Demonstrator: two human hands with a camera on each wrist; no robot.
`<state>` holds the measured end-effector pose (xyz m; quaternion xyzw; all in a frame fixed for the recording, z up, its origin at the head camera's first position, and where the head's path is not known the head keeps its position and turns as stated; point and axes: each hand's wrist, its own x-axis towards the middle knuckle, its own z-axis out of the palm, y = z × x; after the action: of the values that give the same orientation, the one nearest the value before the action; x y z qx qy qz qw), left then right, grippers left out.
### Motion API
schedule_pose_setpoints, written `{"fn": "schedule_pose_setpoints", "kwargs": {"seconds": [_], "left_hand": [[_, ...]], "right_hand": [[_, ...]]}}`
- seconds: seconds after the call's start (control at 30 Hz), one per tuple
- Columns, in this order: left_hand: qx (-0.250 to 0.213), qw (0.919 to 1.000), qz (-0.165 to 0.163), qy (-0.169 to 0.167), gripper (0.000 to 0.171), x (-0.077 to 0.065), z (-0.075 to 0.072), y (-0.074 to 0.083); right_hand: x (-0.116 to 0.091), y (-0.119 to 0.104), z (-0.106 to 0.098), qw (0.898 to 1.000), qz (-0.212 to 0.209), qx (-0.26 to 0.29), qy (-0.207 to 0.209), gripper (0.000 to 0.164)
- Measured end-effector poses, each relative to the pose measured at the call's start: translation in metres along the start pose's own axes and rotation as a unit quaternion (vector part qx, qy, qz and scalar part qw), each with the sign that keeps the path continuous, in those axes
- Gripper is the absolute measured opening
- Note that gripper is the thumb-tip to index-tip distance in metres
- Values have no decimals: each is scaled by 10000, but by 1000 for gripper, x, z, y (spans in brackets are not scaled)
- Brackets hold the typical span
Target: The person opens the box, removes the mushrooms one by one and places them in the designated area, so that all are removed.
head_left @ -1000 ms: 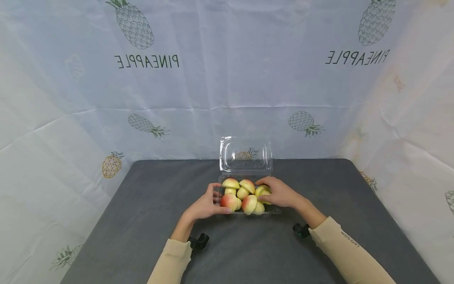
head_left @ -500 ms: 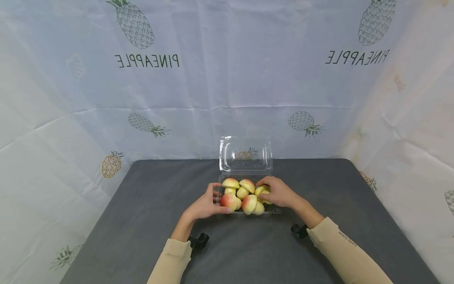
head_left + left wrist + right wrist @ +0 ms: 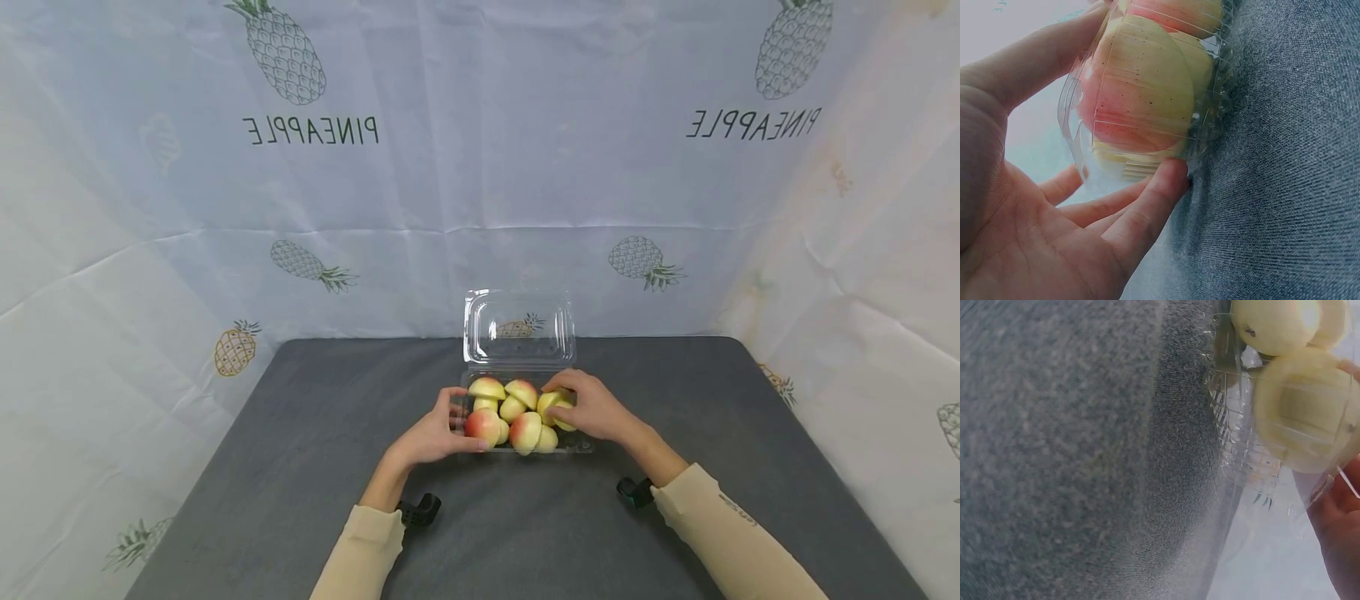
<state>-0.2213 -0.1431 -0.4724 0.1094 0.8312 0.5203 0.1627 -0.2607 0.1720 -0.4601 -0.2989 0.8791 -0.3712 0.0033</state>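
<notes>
A: Where is the box (image 3: 583, 447)?

B: On the table (image 3: 517, 533), at twelve o'clock from the person, near the far edge. Its lid (image 3: 520, 327) stands raised at the box's twelve. Five mushrooms (image 3: 513, 408), yellow with red blushes on several caps, sit inside at ten, twelve, three, five and eight.

A: And the hands?

B: The left hand (image 3: 429, 432) wraps the box's end at nine, thumb on the near side, fingers bent round the rest. The right hand (image 3: 592, 406) pinches the three o'clock mushroom between thumb and forefinger; its other fingers are mostly hidden.

A: How would the box handle?

B: Thin clear plastic, so probably light, slick and easily dented. A hard squeeze might bow the walls; the ribbed lower part looks stiffer, so low on the ends at nine and three seems the best hold.

A: The mushrooms?

B: Smooth and likely light, though the pictures don't settle whether they are soft. The round caps could slip, so opposite sides of a cap look safest.

A: What gets in the way?

B: The lid hampers any reach from twelve, with the printed cloth (image 3: 480, 167) behind it. Neighbouring mushrooms crowd the fingers.
</notes>
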Motion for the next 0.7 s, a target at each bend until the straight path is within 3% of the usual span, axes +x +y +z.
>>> {"fn": "schedule_pose_setpoints", "kwargs": {"seconds": [0.33,0.7], "left_hand": [[16,10000,9,5,96,0,0,1],[140,9999,-25,59,97,0,0,2]], "right_hand": [[-3,2,-4,9970,141,631,429,37],[-9,-4,-16,9901,127,1111,854,34]]}}
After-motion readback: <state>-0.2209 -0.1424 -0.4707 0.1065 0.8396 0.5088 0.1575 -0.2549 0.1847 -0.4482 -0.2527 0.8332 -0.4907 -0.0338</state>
